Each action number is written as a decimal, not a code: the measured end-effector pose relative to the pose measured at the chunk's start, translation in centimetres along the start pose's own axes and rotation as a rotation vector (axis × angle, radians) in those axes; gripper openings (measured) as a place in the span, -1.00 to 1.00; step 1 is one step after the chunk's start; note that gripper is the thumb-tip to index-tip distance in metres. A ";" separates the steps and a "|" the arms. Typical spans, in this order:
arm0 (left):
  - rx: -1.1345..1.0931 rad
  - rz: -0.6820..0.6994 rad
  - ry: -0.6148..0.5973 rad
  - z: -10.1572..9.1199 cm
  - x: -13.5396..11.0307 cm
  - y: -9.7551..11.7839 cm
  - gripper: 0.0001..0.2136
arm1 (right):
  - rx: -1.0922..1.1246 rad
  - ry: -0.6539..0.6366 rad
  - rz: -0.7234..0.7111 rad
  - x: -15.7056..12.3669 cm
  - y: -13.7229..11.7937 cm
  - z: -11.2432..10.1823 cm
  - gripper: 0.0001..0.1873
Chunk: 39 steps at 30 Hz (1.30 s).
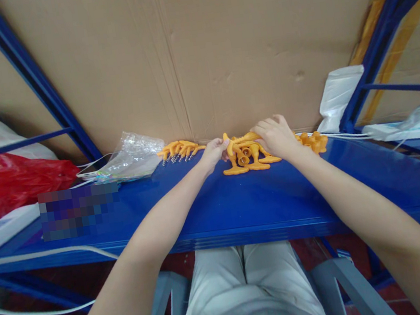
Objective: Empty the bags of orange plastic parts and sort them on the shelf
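Note:
At the back of the blue table, my left hand [216, 153] pinches the left end of an orange plastic piece [244, 138]. My right hand [274, 134] is curled over the right end of this piece, its fingertips partly hidden. Below and between the hands lie several orange T-shaped plastic pieces [249, 168], some showing round hollow ends. To the left of my left hand is a row of orange-handled corkscrews [180, 149] with metal spirals pointing toward me. Beyond my right wrist sits a pile of short orange plastic parts [314, 142].
A clear plastic bag [134, 155] lies left of the corkscrews, near a red plastic bag [12, 182]. One white packet [339, 96] leans by the right blue post. Cardboard [217, 46] stands behind the blue table [218, 214]. A white cable [50, 253] crosses the left front edge.

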<state>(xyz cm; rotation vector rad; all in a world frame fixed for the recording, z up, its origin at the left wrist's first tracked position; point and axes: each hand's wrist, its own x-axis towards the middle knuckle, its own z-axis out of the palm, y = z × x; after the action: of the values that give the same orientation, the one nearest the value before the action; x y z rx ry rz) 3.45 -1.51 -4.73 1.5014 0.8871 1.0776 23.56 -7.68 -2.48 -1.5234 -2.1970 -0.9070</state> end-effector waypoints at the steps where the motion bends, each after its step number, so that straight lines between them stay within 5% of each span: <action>1: -0.019 -0.012 -0.004 0.0 0.0 -0.1 -0.73 | -0.002 0.001 -0.004 0.0 0.0 0.0 -0.67; 13: -0.147 -0.070 -0.031 0.2 -0.1 -0.1 -0.75 | 0.080 -0.062 0.048 0.2 -0.1 0.4 -0.66; 20: -0.027 -0.006 0.027 0.0 -0.4 -0.4 -0.79 | 0.408 -0.265 0.120 0.2 0.3 1.0 -0.64; 26: 0.027 0.007 0.056 0.1 -0.2 -0.5 -0.79 | 0.379 -0.356 0.131 0.4 -0.2 0.5 -0.67; 39: -0.148 -0.075 0.048 0.5 -0.4 0.2 -0.81 | 0.042 -0.071 -0.004 0.2 -0.3 0.5 -0.69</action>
<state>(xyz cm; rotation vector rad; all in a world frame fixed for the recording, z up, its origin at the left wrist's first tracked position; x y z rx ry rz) 3.86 -2.06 -4.61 1.3153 0.8700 1.1040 23.25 -7.26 -2.81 -1.5549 -2.2544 -0.8142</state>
